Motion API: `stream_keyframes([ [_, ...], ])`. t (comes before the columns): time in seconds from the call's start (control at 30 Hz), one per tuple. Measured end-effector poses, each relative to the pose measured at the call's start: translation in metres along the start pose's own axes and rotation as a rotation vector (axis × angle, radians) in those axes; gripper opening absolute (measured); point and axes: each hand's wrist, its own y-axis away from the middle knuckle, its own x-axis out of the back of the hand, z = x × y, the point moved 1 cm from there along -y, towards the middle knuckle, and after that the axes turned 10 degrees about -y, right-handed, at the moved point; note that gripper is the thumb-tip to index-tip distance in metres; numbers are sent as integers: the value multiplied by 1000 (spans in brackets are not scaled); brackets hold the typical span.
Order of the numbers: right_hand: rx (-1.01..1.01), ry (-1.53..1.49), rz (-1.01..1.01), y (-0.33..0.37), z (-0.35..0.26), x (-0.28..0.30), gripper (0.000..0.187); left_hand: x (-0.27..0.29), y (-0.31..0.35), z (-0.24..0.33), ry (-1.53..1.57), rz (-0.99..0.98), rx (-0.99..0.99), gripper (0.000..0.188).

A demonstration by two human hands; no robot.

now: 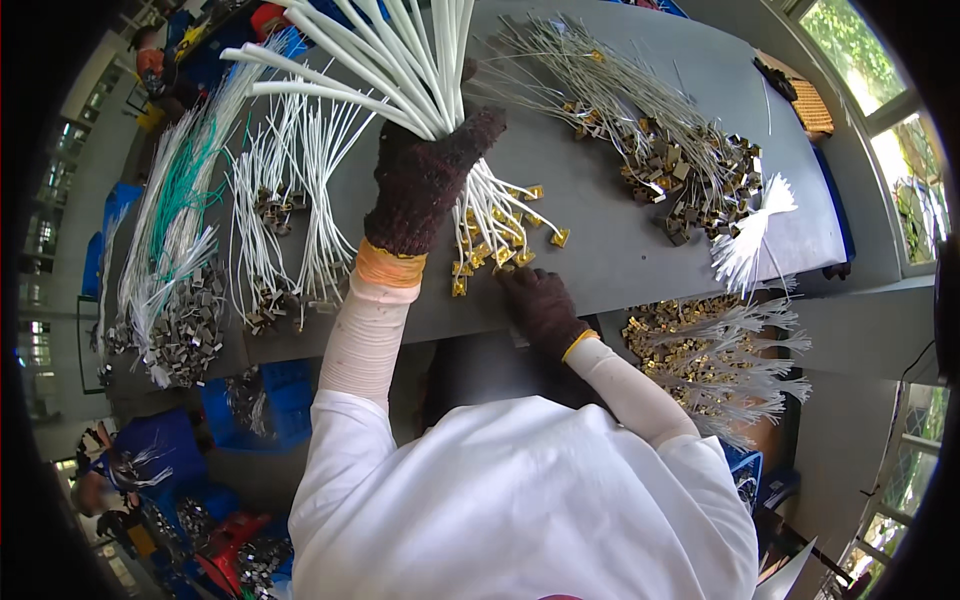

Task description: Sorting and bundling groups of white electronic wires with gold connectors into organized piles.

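We clamp the bundle of white sleeved wires (400, 60) in the left hand (425, 175), fingers closed round it. The right hand (540, 300), fingers curled, rests against the brass terminals (495, 245) on the counter (600, 250); we keep those ends level.

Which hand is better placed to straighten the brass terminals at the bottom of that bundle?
Right, probably. The right hand already rests at the brass terminals by the table edge, while the left hand is clenched around the bundle of white sleeved wires, holding it upright.
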Motion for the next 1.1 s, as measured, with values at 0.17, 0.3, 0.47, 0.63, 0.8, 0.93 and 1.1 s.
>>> stream_keyframes([
  [0.17, -33, 32, -120, 10, 9, -9, 43, -3, 5, 10, -7, 14, 18, 48],
  [0.3, -39, -51, -194, -9, 2, 3, 40, -4, 0, 1, 45, 67, 37, 49],
  [0.47, 52, -170, -116, -21, -45, -29, 33, -12, 0, -2, 32, 106, 7, 44],
  [0.63, 72, -63, -284, -12, -4, -45, 33, -2, 0, 10, -112, 26, 0, 45],
  [0.8, 81, -291, -36, 8, 1, 15, 19, 0, 1, 7, 135, -57, 111, 40],
  [0.93, -268, -232, 151, -11, 53, 30, 27, 0, 4, 6, 209, -51, 125, 38],
  [1.1, -641, -215, 18, -33, 100, 34, 23, 0, -2, -1, 78, -109, 121, 33],
])
